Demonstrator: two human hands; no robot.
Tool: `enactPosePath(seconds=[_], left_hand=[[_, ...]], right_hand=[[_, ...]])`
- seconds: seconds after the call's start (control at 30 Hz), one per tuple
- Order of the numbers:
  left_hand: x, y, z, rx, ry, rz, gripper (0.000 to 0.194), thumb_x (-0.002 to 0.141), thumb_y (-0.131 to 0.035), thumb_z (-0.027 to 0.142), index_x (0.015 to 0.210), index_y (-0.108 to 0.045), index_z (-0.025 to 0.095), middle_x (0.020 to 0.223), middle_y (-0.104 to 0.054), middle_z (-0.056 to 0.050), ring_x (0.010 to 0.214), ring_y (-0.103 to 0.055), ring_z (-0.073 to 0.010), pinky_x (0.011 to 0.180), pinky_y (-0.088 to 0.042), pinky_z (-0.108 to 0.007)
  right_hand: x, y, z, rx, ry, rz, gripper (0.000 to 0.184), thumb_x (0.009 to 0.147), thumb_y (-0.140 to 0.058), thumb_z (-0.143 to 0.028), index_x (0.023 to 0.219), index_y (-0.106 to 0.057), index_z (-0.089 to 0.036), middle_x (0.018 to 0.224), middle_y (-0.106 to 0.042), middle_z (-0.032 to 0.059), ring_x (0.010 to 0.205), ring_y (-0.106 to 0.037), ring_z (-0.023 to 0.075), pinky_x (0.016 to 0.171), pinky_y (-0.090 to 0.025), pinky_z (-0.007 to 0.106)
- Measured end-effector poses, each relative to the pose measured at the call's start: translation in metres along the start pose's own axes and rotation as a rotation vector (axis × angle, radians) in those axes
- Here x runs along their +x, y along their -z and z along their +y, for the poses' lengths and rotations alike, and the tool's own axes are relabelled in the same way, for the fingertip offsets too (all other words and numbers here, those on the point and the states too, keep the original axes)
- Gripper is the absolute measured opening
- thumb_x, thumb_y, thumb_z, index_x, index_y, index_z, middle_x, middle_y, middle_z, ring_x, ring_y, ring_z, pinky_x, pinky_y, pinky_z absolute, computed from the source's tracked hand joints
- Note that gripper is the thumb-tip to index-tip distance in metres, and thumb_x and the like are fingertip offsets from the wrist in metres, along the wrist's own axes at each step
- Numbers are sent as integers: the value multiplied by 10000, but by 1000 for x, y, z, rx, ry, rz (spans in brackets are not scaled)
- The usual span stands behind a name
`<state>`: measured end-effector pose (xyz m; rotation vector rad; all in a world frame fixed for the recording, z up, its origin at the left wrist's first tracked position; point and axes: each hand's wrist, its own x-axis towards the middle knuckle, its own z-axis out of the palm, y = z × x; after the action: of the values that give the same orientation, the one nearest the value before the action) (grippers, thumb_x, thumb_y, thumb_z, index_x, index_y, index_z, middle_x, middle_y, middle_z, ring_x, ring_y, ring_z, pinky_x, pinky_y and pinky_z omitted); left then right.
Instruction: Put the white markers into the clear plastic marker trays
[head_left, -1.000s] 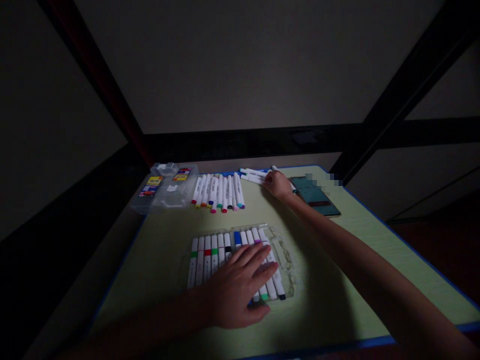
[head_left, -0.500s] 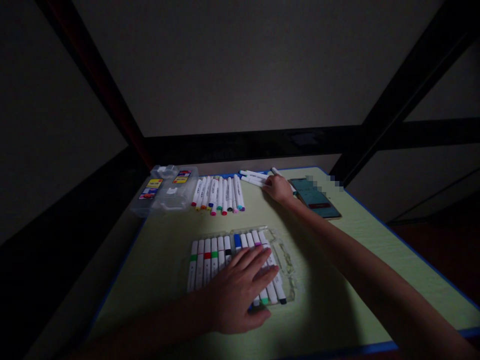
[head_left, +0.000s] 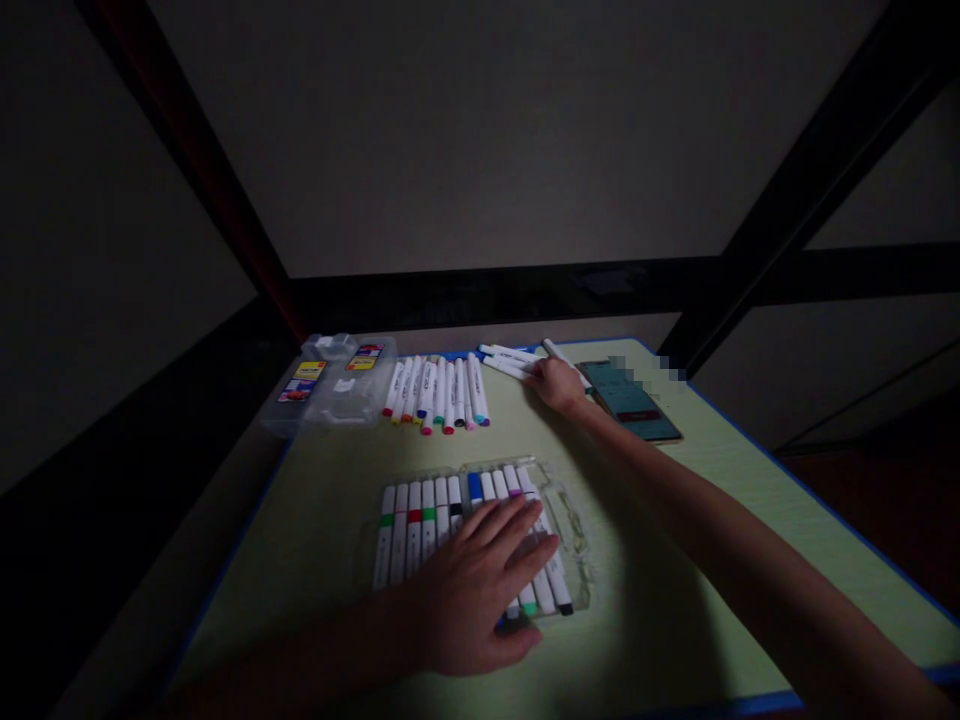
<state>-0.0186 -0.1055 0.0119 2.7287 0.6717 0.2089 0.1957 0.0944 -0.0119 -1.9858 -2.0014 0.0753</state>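
My left hand [head_left: 480, 590] lies with its fingers spread over a clear plastic tray [head_left: 577, 530] holding a row of white markers [head_left: 395, 540] with coloured bands. The hand covers the middle of that row. Farther back, my right hand [head_left: 559, 385] is closed, its fingertips on the end of a white marker [head_left: 508, 367]. Other loose markers lie by these fingers, one of them a slanting marker [head_left: 553, 350] just behind the hand. How many the fingers grip is hidden.
Several capped white markers [head_left: 437, 392] lie side by side at the back middle. Left of them sits a clear plastic case [head_left: 330, 395] with labels. A phone [head_left: 630, 400] rests right of my right hand. The pale green table [head_left: 315, 520] has a blue edge; a wall stands behind.
The view has shifted very slightly. Both hands stay in nearly the same places, and the markers, case and phone have not visibly moved.
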Motion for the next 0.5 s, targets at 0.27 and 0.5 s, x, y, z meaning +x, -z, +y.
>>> enactPosePath(seconds=[0.27,0.5], left_hand=[[1,2,1,15,19,-41,801,707,-581,495,1355,-251,159,1461,-176,-150,1349,-117,-300,1074,-200,-484],[2,14,5,13,30,-86,780,756,-494,577,1360,-260,142,1464,-132,-169,1348,-93,-325,1054,-208,-534]], right_hand=[[0,-2,8,194,-55,-32,183,737,-579,-294,741,-654,-127,736,-661,91,680,-603,188,588,-384,247],[-10,7,13,508,-78,-77,267,694,-573,-326,495,-519,-156,449,-469,-25,445,-414,98,454,-273,227]])
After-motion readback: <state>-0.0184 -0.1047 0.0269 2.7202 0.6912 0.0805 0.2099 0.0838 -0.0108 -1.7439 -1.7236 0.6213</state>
